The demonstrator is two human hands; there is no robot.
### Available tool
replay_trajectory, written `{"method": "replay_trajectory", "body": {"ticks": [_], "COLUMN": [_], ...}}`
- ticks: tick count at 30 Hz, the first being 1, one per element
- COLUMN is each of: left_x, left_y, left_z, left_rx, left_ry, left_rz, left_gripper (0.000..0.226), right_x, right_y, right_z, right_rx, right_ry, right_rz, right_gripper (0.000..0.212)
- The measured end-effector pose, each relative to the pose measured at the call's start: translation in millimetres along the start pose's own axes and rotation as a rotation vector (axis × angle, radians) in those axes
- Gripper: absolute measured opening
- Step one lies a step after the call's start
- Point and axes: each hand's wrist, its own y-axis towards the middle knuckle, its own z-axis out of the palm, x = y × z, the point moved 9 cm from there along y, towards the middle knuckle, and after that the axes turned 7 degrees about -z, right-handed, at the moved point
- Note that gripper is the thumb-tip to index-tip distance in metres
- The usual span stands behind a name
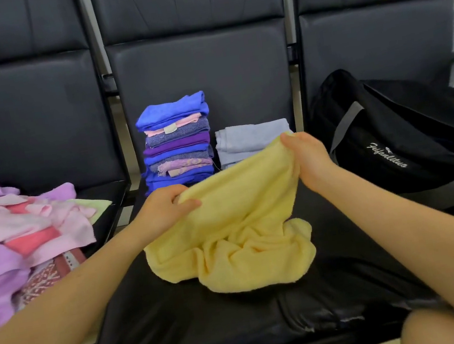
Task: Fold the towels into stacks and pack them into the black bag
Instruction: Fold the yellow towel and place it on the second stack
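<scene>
A yellow towel (237,229) hangs crumpled over the middle seat, its lower part bunched on the cushion. My left hand (163,207) pinches its upper left edge, and my right hand (310,156) grips its upper right corner, held higher. Behind the towel stands a tall stack of folded blue, purple and pink towels (175,141). Beside that stack, to the right, lies a low stack of folded pale grey towels (250,139). The black bag (402,131) lies on the right seat, with white lettering on its side.
A loose heap of unfolded lilac, pink, red and pale green towels (22,231) covers the left seat. The black middle seat (213,327) is worn near its front edge. Metal frame bars separate the three seats. My knee shows at the bottom right.
</scene>
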Motion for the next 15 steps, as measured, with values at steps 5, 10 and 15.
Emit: {"method": "replay_trajectory", "body": {"ticks": [5,10,15], "left_x": [10.2,31.0,50.2], "left_y": [31.7,70.3,70.9], "left_z": [-24.4,-37.6,-10.0], "left_rx": [-0.093,-0.262,-0.296], "left_ry": [-0.019,-0.158,0.165], "left_rz": [-0.041,-0.148,-0.263], "left_gripper": [0.02,0.024,0.055], "right_x": [18.4,4.0,-36.6], "right_y": [32.7,67.8,47.5], "right_z": [-19.1,-21.6,-14.2], "right_rx": [-0.102,-0.151,-0.042], "right_ry": [-0.286,-0.29,-0.36], "right_rz": [-0.162,0.014,0.096], "right_gripper": [0.027,0.016,0.036]}}
